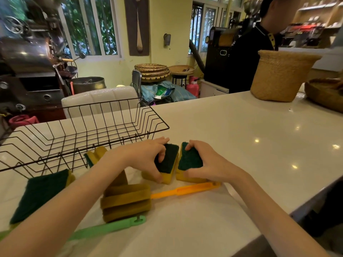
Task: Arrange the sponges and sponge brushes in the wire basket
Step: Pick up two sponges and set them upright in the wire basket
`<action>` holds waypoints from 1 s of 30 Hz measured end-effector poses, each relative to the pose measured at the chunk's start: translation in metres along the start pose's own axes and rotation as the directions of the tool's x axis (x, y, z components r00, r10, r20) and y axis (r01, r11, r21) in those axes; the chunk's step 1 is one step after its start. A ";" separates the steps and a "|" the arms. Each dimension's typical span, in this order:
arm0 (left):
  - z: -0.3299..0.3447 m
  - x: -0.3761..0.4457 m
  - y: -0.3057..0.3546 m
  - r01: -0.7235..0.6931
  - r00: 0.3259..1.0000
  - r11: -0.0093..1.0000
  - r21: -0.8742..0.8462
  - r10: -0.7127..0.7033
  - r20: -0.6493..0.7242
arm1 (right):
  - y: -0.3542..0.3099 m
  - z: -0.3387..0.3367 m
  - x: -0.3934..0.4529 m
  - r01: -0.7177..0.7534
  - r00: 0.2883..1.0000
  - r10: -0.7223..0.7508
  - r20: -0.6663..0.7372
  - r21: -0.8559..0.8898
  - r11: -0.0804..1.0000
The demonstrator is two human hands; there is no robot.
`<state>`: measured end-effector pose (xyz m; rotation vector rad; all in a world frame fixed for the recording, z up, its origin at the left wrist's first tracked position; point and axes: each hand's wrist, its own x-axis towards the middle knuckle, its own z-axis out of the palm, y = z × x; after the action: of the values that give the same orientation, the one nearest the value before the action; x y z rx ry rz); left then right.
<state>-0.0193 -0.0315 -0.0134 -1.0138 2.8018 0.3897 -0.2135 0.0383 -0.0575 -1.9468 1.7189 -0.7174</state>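
A black wire basket [104,125] stands on the white counter at the left, with nothing in it. My left hand [146,156] grips a yellow sponge with a green scouring top [168,160]. Right beside it, my right hand [202,160] grips a second green-topped sponge [189,160]; the two sponges touch. In front of them lies a sponge brush with an orange handle [185,191] and a yellow foam head [126,201]. A green brush handle [104,228] lies nearer me. Another green-topped sponge [40,193] rests at the left, and one more [92,154] sits against the basket.
A woven straw basket [280,75] stands at the far right of the counter, with a darker woven bowl [324,93] beside it. A person in dark clothes stands behind the counter. The counter edge [306,203] runs diagonally on my right. A white chair back sits behind the wire basket.
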 end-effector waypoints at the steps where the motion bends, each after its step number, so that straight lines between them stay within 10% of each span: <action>1: -0.004 0.001 -0.001 0.000 1.000 1.000 0.010 0.000 0.031 | -0.002 -0.003 -0.001 0.002 1.000 -0.001 0.026 -0.033 0.999; 14: -0.020 0.008 0.005 -0.079 0.996 0.995 0.060 0.075 0.057 | -0.015 -0.047 0.007 0.029 0.955 0.068 0.288 -0.320 0.947; 30: -0.120 -0.043 -0.024 -0.043 0.969 0.999 -0.025 0.036 -0.243 | -0.088 -0.107 0.069 0.171 0.978 -0.129 0.163 -0.275 0.946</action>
<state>0.0241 -0.0572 0.1061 -1.0811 3.0454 0.3331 -0.2091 -0.0174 0.0869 -2.2857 1.6754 -0.3800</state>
